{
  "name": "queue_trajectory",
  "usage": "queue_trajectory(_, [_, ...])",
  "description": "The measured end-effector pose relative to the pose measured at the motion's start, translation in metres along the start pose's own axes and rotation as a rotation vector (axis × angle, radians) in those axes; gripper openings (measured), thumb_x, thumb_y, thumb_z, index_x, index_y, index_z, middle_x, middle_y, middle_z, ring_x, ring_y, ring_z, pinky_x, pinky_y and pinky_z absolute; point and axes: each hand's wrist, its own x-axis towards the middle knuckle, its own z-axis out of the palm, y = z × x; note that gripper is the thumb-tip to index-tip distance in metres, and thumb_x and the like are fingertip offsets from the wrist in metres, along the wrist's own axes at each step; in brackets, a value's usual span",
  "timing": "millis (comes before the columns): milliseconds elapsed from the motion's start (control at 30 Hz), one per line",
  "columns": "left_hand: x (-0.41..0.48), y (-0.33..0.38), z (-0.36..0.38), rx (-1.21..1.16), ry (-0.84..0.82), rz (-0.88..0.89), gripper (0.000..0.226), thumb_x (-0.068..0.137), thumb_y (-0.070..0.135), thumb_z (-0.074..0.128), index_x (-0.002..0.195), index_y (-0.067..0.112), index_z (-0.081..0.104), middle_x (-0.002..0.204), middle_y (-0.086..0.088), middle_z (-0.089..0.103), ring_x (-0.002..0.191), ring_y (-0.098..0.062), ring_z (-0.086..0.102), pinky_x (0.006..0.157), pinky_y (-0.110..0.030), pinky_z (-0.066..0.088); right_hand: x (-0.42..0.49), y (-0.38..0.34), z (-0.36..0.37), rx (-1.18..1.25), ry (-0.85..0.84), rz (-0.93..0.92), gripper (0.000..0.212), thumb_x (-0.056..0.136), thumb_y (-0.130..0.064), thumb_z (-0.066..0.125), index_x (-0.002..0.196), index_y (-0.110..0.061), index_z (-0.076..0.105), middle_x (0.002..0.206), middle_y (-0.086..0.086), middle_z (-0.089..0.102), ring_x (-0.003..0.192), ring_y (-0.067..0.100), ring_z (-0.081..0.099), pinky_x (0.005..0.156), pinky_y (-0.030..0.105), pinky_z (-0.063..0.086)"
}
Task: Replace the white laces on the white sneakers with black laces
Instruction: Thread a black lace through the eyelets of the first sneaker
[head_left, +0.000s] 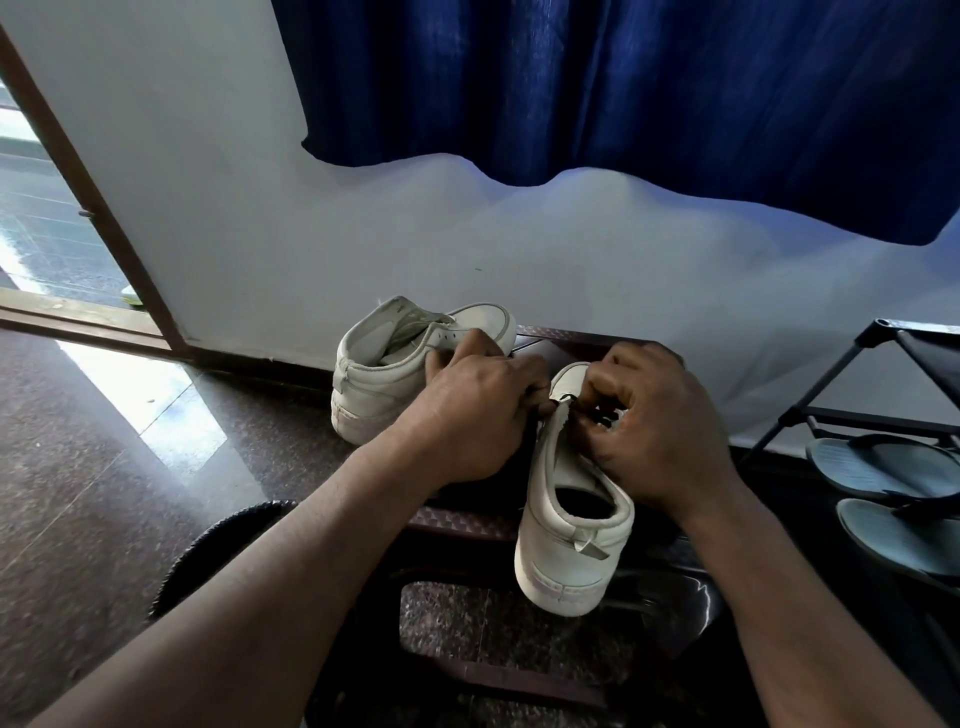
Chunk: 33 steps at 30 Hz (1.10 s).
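Note:
Two white sneakers stand on a dark stool (467, 519). The near sneaker (566, 540) points away from me, heel toward the camera. Both hands work at its eyelets. My left hand (478, 410) pinches a black lace (566, 400) at the shoe's left side. My right hand (654, 431) curls over the tongue area and grips the same lace; black crossings show under its fingers. The far sneaker (395, 364) sits behind my left hand with bare eyelets and no lace visible. No white laces are in view.
A black shoe rack (893, 353) with grey sandals (883, 467) stands at the right. A white wall and blue curtain (623, 88) are behind the stool. An open doorway (47, 218) lies at the far left. Polished stone floor (78, 467) surrounds the stool.

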Motion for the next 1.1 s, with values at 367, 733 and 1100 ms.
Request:
queue_trajectory(367, [0.001,-0.008,-0.003,-0.085,0.024,0.062,0.015,0.087,0.039,0.061,0.100,0.041,0.068,0.082,0.019,0.065,0.103,-0.007,0.046,0.094,-0.051,0.047,-0.001,0.011,-0.001,0.237,-0.114,0.130,0.007,0.073,-0.028,0.078,0.072,-0.032,0.073,0.079,-0.010,0.068,0.081,0.015,0.063,0.076,0.038,0.052])
queue_trajectory(733, [-0.002,-0.005,-0.002,-0.082,0.127,0.178,0.010,0.086,0.023,0.071,0.095,0.027,0.073,0.073,0.010,0.067,0.064,-0.004,0.052,0.066,-0.014,0.034,-0.001,0.006,0.004,0.258,-0.040,0.039,0.008,0.068,-0.021,0.074,0.066,-0.021,0.066,0.075,-0.011,0.060,0.077,0.015,0.059,0.069,0.040,0.050])
queue_trajectory(1100, [0.002,-0.001,-0.001,-0.463,-0.080,-0.231,0.012,0.093,0.022,0.073,0.082,0.025,0.077,0.080,0.012,0.076,0.071,0.001,0.061,0.071,-0.019,0.048,-0.003,0.009,0.005,0.170,-0.005,0.071,0.020,0.074,-0.015,0.086,0.072,-0.026,0.070,0.078,-0.014,0.067,0.079,0.011,0.060,0.071,0.024,0.047])
